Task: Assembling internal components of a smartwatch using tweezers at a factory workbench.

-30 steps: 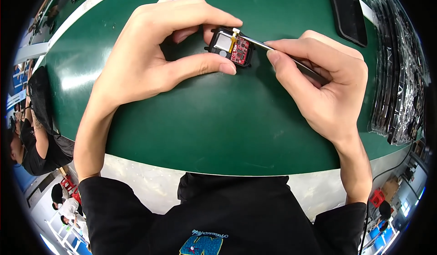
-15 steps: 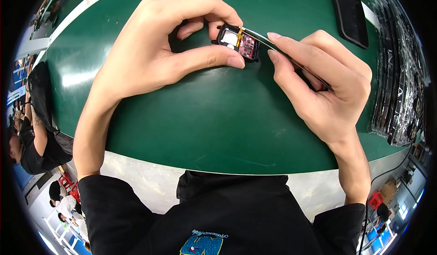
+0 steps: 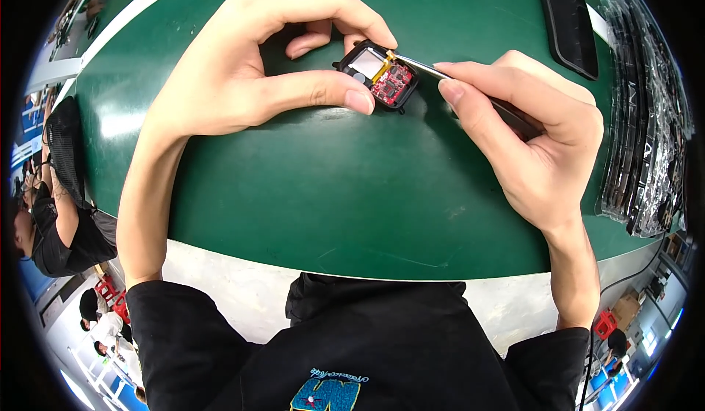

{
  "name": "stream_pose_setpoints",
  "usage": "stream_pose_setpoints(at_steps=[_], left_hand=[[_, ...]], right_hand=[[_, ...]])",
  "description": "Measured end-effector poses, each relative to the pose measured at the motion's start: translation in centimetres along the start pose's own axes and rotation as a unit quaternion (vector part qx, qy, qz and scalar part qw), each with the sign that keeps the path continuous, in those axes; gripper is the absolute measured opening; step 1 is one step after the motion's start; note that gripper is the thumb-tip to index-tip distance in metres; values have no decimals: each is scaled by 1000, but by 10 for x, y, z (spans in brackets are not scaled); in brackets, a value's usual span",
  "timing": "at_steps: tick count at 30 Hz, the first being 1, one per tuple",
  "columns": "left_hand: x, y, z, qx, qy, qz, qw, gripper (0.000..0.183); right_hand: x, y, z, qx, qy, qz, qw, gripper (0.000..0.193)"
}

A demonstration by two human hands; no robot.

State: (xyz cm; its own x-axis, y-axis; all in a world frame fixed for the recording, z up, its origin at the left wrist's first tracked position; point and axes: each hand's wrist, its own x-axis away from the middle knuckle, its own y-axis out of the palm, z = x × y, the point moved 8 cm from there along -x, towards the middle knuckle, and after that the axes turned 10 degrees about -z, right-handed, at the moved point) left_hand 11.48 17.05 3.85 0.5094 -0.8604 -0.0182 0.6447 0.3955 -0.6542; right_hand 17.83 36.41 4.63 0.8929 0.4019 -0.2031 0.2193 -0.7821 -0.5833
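Head view: device [image 3: 382, 79], far centre, has turned clockwise, clamped in the left hand [image 3: 231, 70]; its ribbon [image 3: 382, 71] now sits by the tip of the tool [image 3: 422, 67] pinched in the right hand [image 3: 543, 132].

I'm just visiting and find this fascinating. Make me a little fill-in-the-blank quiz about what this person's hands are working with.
1. The left hand holds a small black case; the circuit board inside is mostly ____ in colour.
2. The tabletop below the hands is ____.
3. The flat dark slab lies nearer to the right hand, which grips a thin metal tool, than to the ____ hand.

Missing words: red; green; left.
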Motion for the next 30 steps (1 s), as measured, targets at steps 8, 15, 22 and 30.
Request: stream_pose_setpoints(at_steps=[8, 15, 22, 30], left_hand=[[-1, 1, 5, -28, 18, -10, 999, 56], [-3, 2, 11, -48, 38, 3, 998, 55], [-3, 2, 15, -72, 56, -7, 996, 53], [-4, 2, 15, -58, 68, -21, 996, 51]], right_hand=[[0, 1, 1, -1, 9, -19, 1000, 18], [0, 2, 1, 16, 12, -19, 1000, 18], [-1, 3, 0, 13, 4, -16, 1000, 19], [0, 3, -1, 22, -6, -20, 1000, 20]])
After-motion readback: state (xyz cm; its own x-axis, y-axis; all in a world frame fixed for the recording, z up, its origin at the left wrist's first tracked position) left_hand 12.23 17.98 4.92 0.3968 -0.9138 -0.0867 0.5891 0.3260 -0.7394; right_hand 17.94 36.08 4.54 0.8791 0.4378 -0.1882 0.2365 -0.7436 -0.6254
